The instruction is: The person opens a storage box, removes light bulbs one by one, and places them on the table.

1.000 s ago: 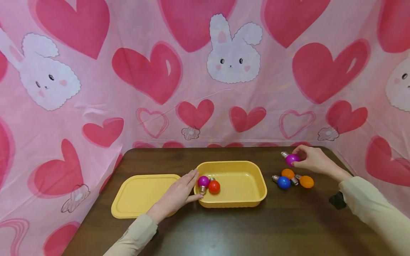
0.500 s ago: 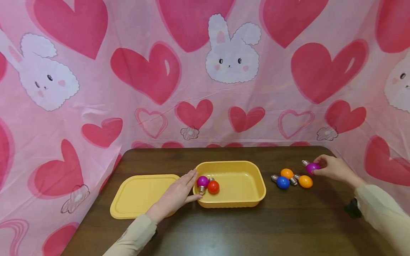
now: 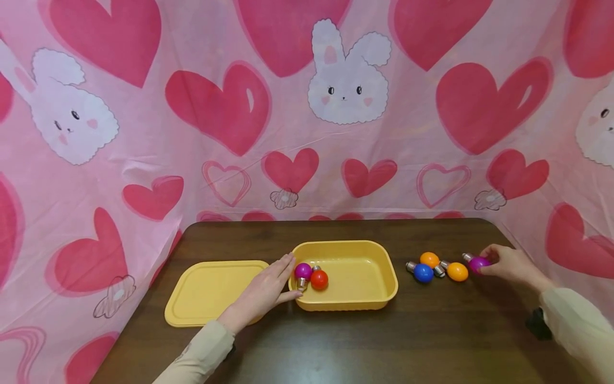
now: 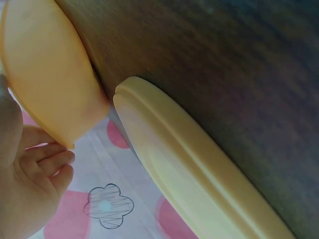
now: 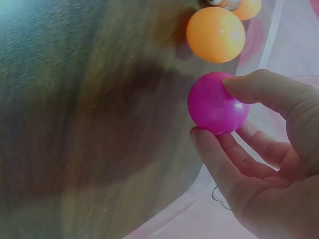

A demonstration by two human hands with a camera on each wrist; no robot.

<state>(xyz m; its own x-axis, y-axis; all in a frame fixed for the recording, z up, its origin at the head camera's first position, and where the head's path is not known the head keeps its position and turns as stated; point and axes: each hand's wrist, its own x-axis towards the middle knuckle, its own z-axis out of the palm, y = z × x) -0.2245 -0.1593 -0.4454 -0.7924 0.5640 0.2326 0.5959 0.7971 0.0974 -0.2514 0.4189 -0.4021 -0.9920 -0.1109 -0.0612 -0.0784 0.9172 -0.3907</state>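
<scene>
My right hand (image 3: pixel 513 265) pinches a purple light bulb (image 5: pixel 215 103) between thumb and fingers at the table's right side. The bulb's metal screw base points back and left in the head view. Just left of it lie an orange bulb (image 3: pixel 457 272), another orange bulb (image 3: pixel 429 260) and a blue bulb (image 3: pixel 423 273). My left hand (image 3: pixel 264 290) rests with straight fingers along the left rim of a yellow plastic container (image 3: pixel 345 306). Inside the container, at its left end, a purple bulb (image 3: pixel 303 271) and a red bulb (image 3: pixel 319 280) lie side by side.
A yellow lid (image 3: pixel 206 293) lies flat on the table left of the container, partly under my left forearm in the head view. The dark wooden table (image 3: pixel 336 346) is backed by a pink cloth (image 3: pixel 288 128) with hearts and rabbits.
My right hand has carried the purple bulb rightward and down, from behind the loose bulbs to the right of them. The left hand has stayed at the container's rim.
</scene>
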